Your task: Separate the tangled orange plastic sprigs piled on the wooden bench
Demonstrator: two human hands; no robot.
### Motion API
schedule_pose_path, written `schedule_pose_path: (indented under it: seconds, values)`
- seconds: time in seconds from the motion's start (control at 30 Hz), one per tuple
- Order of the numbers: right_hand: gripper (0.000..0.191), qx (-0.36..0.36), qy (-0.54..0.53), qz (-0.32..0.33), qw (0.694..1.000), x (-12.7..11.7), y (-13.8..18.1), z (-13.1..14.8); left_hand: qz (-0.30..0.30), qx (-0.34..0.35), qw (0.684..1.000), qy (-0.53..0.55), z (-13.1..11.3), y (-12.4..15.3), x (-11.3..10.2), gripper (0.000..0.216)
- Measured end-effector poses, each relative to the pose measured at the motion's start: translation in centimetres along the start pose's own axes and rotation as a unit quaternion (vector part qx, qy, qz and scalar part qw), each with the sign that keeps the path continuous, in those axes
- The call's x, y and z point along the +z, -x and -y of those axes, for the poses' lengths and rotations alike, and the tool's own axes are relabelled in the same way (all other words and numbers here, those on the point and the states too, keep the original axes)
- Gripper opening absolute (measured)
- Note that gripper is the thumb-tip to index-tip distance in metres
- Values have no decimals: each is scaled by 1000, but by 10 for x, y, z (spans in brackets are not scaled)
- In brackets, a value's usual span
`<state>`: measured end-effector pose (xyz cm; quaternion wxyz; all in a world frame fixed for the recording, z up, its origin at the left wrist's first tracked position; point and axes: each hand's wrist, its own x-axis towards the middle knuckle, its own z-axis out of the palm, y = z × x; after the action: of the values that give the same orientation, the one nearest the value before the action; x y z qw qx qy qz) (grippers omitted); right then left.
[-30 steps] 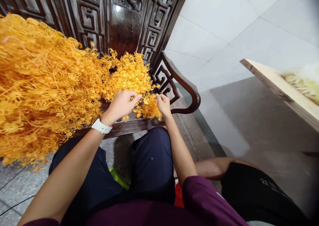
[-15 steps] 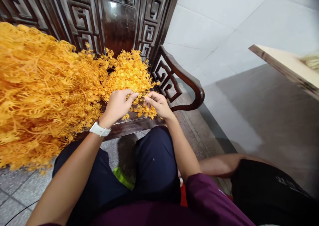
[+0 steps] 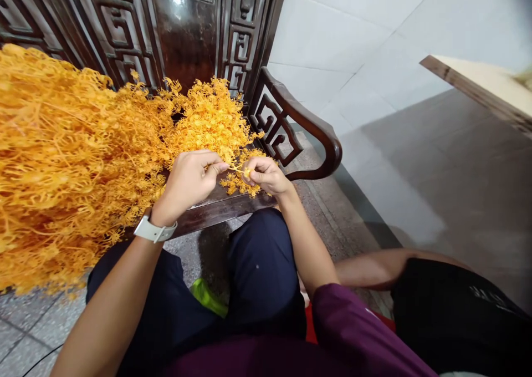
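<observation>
orange sprig (image 3: 246, 172), just one, pinched between left hand (image 3: 187, 180) and right hand (image 3: 266, 175) — one orange heap (image 3: 62, 155) beside

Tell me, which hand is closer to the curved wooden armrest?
Right. The right hand is just short of the armrest, pinching one end of an orange sprig. The left hand pinches the other end, farther away toward the big orange pile.
</observation>
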<state>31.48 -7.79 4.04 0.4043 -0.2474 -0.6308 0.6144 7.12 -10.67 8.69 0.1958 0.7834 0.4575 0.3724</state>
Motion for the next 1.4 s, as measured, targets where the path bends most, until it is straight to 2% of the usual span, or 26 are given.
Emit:
schedule_pose_path:
  seconds: [0.07, 0.3, 0.37, 0.47, 0.53, 0.6, 0.67, 0.73, 0.83, 0.93, 1.03, 1.17, 1.33, 1.4]
  values:
    - [47, -12, -28, -18, 999, -2, -1, -2, 11, 14, 1000, -2, -7, 2, -2, 27]
    - [45, -38, -54, -149, 987, 6, -9, 1, 39, 45, 998, -7, -16, 4, 0, 31]
    - [45, -40, -29, -170, 984, 8, -12, -1, 37, 50, 998, -20, -16, 5, 3, 31]
    - [46, -33, 65, -188, 979, 2, -17, -9, 36, 55, 996, -65, -20, 7, 5, 31]
    - [46, -32, 133, -231, 963, -11, -19, -18, 43, 66, 995, -69, -27, 11, 1, 32]
    - [46, -36, 189, -321, 927, -29, -17, -26, 41, 74, 996, -33, -33, 16, -8, 33]
    - [46, -33, 230, -389, 892, -45, -12, -34, 3, 62, 998, -13, -33, 19, -17, 32]
    - [42, -11, 252, -371, 894, -55, -3, -39, -48, 34, 998, -27, -25, 18, -22, 29]
    - [29, 30, 280, -297, 912, -55, 10, -43, -39, -13, 999, -18, -6, 13, -23, 28]
    - [17, 54, 335, -250, 907, -50, 15, -43, -38, -33, 998, 39, 3, 10, -20, 27]
    - [8, 62, 384, -200, 899, -49, 13, -43, -42, -51, 994, 89, 2, 11, -18, 25]
    - [12, 54, 408, -169, 896, -49, 11, -43, -25, -81, 987, 138, 0, 11, -15, 26]
    - [27, 8, 459, -153, 875, -39, 10, -30, 28, -66, 981, 181, 1, 9, -10, 30]
    - [29, -18, 407, -172, 897, -27, 10, -18, 51, -55, 979, 189, 0, 9, -7, 31]
